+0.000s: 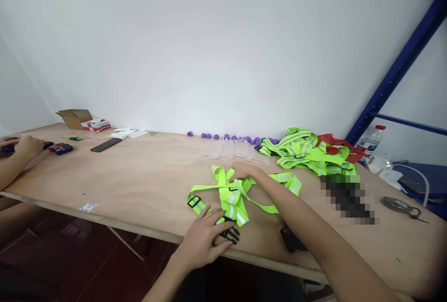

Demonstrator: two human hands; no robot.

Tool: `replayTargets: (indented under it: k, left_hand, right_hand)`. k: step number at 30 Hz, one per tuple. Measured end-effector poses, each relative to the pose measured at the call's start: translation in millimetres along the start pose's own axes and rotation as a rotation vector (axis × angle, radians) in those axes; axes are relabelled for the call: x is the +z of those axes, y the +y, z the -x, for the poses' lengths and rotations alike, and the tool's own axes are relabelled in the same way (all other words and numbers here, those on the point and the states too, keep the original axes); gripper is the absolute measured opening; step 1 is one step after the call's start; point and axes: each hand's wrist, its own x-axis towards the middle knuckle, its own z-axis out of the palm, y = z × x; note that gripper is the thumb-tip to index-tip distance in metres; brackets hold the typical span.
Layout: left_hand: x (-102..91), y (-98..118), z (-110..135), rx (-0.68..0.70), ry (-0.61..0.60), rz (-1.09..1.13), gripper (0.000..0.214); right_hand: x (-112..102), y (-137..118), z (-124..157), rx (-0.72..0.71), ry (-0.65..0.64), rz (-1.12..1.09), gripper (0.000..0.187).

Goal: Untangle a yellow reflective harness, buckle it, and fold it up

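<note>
A neon yellow-green reflective vest [230, 195] of elastic straps with silver stripes and black buckles lies loosely spread on the wooden table before me. At its near end, my left hand [206, 236] closes on the strap beside a black side-release buckle [229, 233], with the thumb below and the fingers above. My right hand [243, 170] reaches across to the vest's far side, its fingers bent down on a strap; the fingertips are partly hidden. A black strap adjuster [194, 201] sits on the vest's left loop. Under my right forearm a black piece [291, 239] is partly covered.
More reflective vests [307, 153] are heaped at the back right beside red fabric [340, 146] and a bottle [372, 140]. Purple rolls [226, 137] and clear bags [233, 149] line the wall. Another person's hand [30, 146] works at far left, near a cardboard box [74, 119].
</note>
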Motion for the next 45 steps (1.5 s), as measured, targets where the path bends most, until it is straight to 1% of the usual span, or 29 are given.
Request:
replayTargets:
  k: [2,3,5,8,10,12,14,17,19,20,23,25,26,28,31,33,34,37,40,43,45]
  left_hand:
    - [-0.9,0,0,0.005,-0.01,0.026,0.042]
    - [-1.6,0,1,0.008,-0.011,0.038,0.041]
    - [-3.0,-1,1,0.01,-0.009,0.059,0.04]
    - [-5.0,-1,1,0.008,-0.013,0.08,0.038]
    - [-5.6,-1,1,0.011,-0.017,0.081,0.039]
    - [-5.2,-2,1,0.02,-0.019,0.072,0.042]
    - [-4.0,-3,1,0.029,-0.018,0.058,0.046]
    - [-2.0,-4,2,0.037,-0.012,0.035,0.049]
    - [-0.8,-5,2,0.046,-0.004,0.022,0.049]
    - [-0.3,-5,3,0.049,0.001,0.017,0.049]
    - [1.3,-6,2,0.044,0.014,0.007,0.047]
    - [2.0,-6,2,0.039,0.015,-0.001,0.047]
    - [2.2,-6,1,0.039,0.014,-0.005,0.047]
    - [2.1,-6,1,0.038,0.012,-0.015,0.046]
    - [2.2,-4,1,0.04,0.024,-0.029,0.045]
    - [3.0,-4,1,0.045,0.038,-0.042,0.044]
    - [3.6,-4,1,0.049,0.046,-0.051,0.044]
    - [5.4,-5,0,0.049,0.069,-0.076,0.043]
    - [5.8,-5,0,0.031,0.092,-0.062,0.043]
    - [5.2,-4,2,0.044,0.146,0.006,0.042]
    - [4.5,-3,4,0.069,0.231,0.083,0.035]
  right_hand:
    - [-7,0,-3,0.021,0.007,0.037,0.033]
    - [-12,2,-3,0.04,0.043,0.057,0.032]
    - [-25,8,-4,0.11,0.178,0.095,0.029]
    - [-44,23,-1,0.268,0.403,0.124,0.03]
    - [-51,32,4,0.37,0.508,0.117,0.032]
    - [-54,41,10,0.452,0.578,0.091,0.033]
    - [-52,49,16,0.51,0.62,0.05,0.038]
    - [-45,59,20,0.57,0.631,-0.027,0.044]
    - [-38,63,19,0.569,0.608,-0.081,0.042]
    - [-34,64,18,0.544,0.593,-0.109,0.042]
    - [-25,62,19,0.386,0.577,-0.181,0.052]
    - [-21,58,28,0.267,0.59,-0.212,0.062]
    - [-20,56,36,0.217,0.598,-0.22,0.065]
    - [-18,51,62,0.138,0.608,-0.225,0.062]
    - [-11,46,119,0.058,0.587,-0.21,0.044]
    - [0,42,162,0.039,0.549,-0.196,0.034]
    - [7,40,183,0.035,0.525,-0.188,0.032]
    - [31,35,233,0.004,0.449,-0.135,0.035]
    - [54,33,258,-0.009,0.411,-0.091,0.045]
    - [67,33,264,0.003,0.409,-0.099,0.047]
    - [69,35,263,0.009,0.41,-0.114,0.045]
